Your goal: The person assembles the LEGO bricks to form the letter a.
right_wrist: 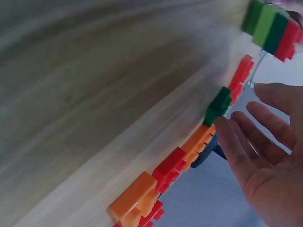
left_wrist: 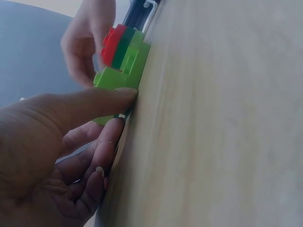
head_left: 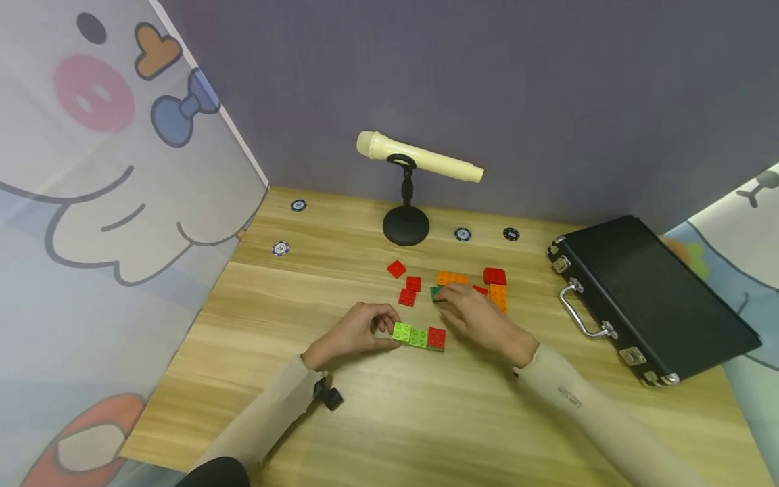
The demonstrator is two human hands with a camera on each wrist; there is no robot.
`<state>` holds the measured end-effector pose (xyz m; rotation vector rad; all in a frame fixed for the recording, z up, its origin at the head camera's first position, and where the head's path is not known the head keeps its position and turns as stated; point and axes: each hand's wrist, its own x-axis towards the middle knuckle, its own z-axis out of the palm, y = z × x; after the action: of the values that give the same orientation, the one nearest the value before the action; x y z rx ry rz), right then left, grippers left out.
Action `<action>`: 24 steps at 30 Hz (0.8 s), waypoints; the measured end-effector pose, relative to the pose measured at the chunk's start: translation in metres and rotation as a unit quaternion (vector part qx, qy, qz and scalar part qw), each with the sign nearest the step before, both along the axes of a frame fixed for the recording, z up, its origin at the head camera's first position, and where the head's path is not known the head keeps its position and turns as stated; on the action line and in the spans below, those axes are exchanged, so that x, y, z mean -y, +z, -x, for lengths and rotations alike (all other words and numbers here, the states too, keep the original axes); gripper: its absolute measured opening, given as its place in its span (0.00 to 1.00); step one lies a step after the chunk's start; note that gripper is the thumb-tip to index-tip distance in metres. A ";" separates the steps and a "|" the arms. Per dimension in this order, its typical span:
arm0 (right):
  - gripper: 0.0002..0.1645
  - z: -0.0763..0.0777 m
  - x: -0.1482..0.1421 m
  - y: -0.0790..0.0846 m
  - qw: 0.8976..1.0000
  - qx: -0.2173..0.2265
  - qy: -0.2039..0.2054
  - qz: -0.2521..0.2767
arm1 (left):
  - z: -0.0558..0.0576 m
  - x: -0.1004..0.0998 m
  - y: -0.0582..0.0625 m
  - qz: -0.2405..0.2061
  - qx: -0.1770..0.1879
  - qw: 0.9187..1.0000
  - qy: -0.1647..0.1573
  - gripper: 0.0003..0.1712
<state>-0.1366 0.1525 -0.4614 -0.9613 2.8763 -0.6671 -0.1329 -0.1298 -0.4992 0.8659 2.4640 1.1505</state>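
My left hand (head_left: pixel 359 329) pinches the left end of a built row of toy building bricks (head_left: pixel 418 337) between thumb and fingers. The row has light green bricks (left_wrist: pixel 110 78) at the held end. At its other end a red brick (left_wrist: pixel 112 46) sits on a dark green layer. My right hand (head_left: pixel 477 318) is over the loose bricks, fingers extended and thumb apart. Its fingertips are beside a dark green brick (right_wrist: pixel 218 106); whether they touch it I cannot tell. Nothing is gripped in that hand.
Loose red bricks (head_left: pixel 407 297) and orange bricks (head_left: pixel 452 278) lie around the right hand. Behind them stands a microphone (head_left: pixel 426 159) on a black stand (head_left: pixel 406 226), among several poker chips (head_left: pixel 462 234). A black case (head_left: pixel 654 297) lies at right. Small black pieces (head_left: pixel 333 398) lie near the left sleeve.
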 end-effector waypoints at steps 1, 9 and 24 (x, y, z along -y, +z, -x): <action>0.17 0.000 0.000 -0.002 1.000 0.003 0.001 -0.008 | -0.001 0.000 -0.001 0.001 0.001 1.000 0.000 0.18; 0.16 -0.006 -0.002 -0.005 1.000 -0.003 0.010 -0.013 | -0.002 -0.002 -0.002 0.001 -0.001 1.000 0.007 0.18; 0.15 -0.001 -0.005 -0.016 0.999 -0.036 0.027 -0.024 | -0.002 -0.002 0.001 0.000 -0.005 1.000 0.004 0.18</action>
<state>-0.1357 0.1578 -0.4770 -1.0741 2.9007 -0.5688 -0.1309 -0.1276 -0.4978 0.8648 2.4777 1.1513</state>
